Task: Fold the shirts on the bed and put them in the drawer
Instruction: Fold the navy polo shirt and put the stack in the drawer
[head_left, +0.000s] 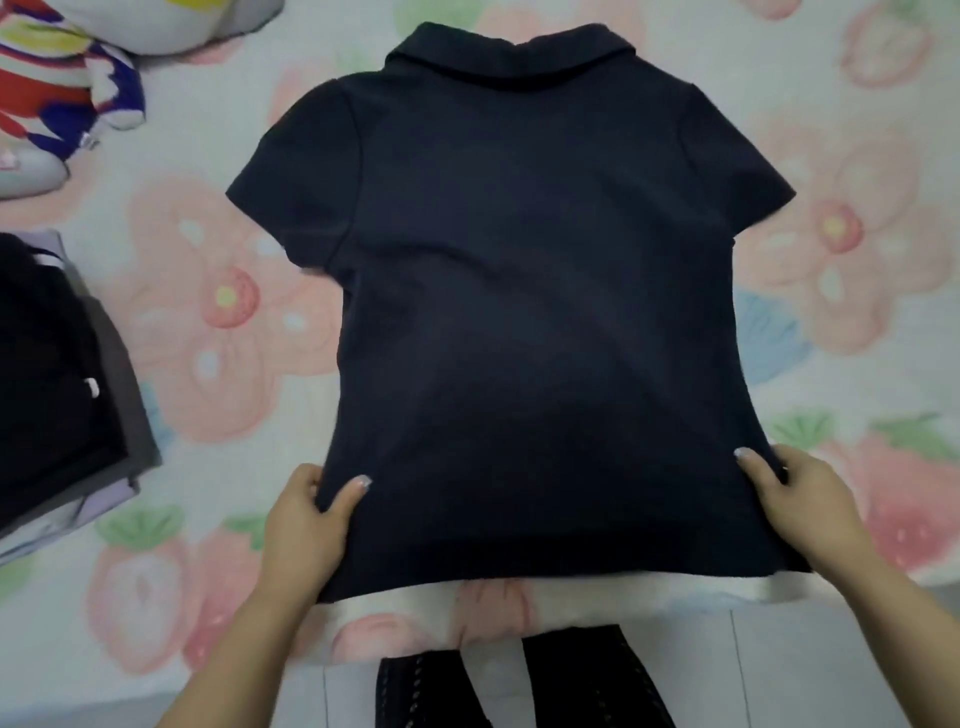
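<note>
Right now, head cam: a dark navy shirt (519, 312) is lying flat on the bed (208, 322), collar pointing to 12 o'clock and hem toward 6. It is filling the middle of the view w/ both short sleeves spreading out to 10 and 2. The left hand (306, 514) is pinching the shirt's side edge near the hem at approx 7 o'clock, thumb lying on top of the fabric, other fingers tucking under it. The right hand (800, 504) is doing the same at approx 5 o'clock, thumb on top. Both hands are sitting well apart, one per side of the shirt. The bed is showing a pink flower and strawberry print. At 9 o'clock a pile of folded clothes (57, 374) is resting on the bed, black piece on top, grey and pale ones under it. At 11 o'clock a stuffed toy (57, 78) is lying near the corner. At 6 o'clock, past the bed edge, the person's dark trousers (582, 680) are showing over a pale tiled floor (779, 675).
</note>
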